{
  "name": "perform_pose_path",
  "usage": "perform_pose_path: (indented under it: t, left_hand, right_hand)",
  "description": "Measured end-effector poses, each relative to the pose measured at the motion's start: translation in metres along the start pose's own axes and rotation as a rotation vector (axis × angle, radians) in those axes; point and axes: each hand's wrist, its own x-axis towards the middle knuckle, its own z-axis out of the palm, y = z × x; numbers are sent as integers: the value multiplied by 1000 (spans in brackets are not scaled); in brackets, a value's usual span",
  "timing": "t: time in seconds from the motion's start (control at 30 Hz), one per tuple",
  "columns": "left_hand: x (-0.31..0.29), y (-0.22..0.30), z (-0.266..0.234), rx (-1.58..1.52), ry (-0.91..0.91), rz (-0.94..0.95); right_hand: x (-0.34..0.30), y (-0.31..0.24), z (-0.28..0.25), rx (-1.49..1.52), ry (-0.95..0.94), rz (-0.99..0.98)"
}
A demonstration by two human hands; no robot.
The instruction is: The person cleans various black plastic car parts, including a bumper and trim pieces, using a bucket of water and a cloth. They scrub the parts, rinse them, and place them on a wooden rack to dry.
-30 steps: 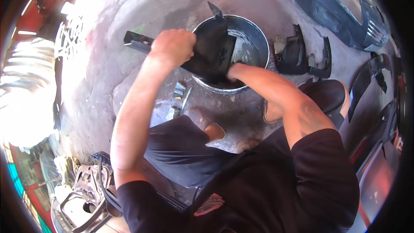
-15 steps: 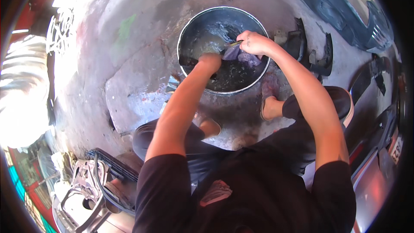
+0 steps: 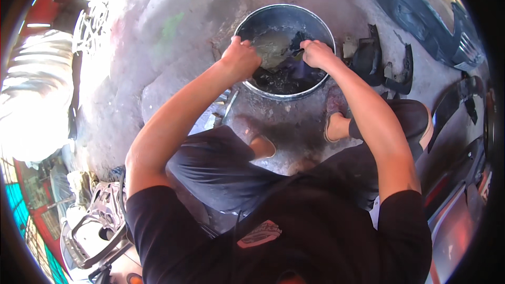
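A round dark tub (image 3: 284, 9) with a pale rim stands on the floor in front of me, holding murky water (image 3: 273, 52). My left hand (image 3: 242, 59) is closed at the tub's left edge, its fingers curled over the rim. Over the right side of the tub, my right hand (image 3: 317, 54) is closed on a thin dark piece like a handle, which points left over the water. Below that hand a purplish patch (image 3: 301, 68) shows in the water, too blurred to name.
Black plastic parts (image 3: 368, 58) lie right of the tub, near a large dark bumper-like panel (image 3: 415, 18). Bright silvery ducting (image 3: 37, 94) stands at the left. Metal parts (image 3: 105, 210) sit at lower left. My right shoe (image 3: 335, 105) is close to the tub.
My left hand has come up out of the water and moved left to the rim. The purple cloth that hung below my right hand is now lower and mostly out of sight.
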Motion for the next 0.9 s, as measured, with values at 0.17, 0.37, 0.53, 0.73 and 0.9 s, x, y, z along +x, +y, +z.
perform_pose_path:
  t: [0.17, 0.37, 0.53, 0.73, 0.9]
  left_hand:
    - [2, -7, 39, -792, 675, -255]
    - [-9, 17, 86, -1570, 938, -614]
    - [-3, 30, 62, -1397, 814, -617]
    - [12, 27, 66, -1306, 908, -645]
    - [17, 33, 69, -1292, 909, -615]
  right_hand:
    - [44, 22, 64, -158, -66, 54]
    - [-11, -18, -14, 809, -20, 160]
    - [-27, -93, -41, 842, 337, -420]
    - [6, -96, 51, 721, 410, -162]
    - [11, -90, 40, 885, 452, -222]
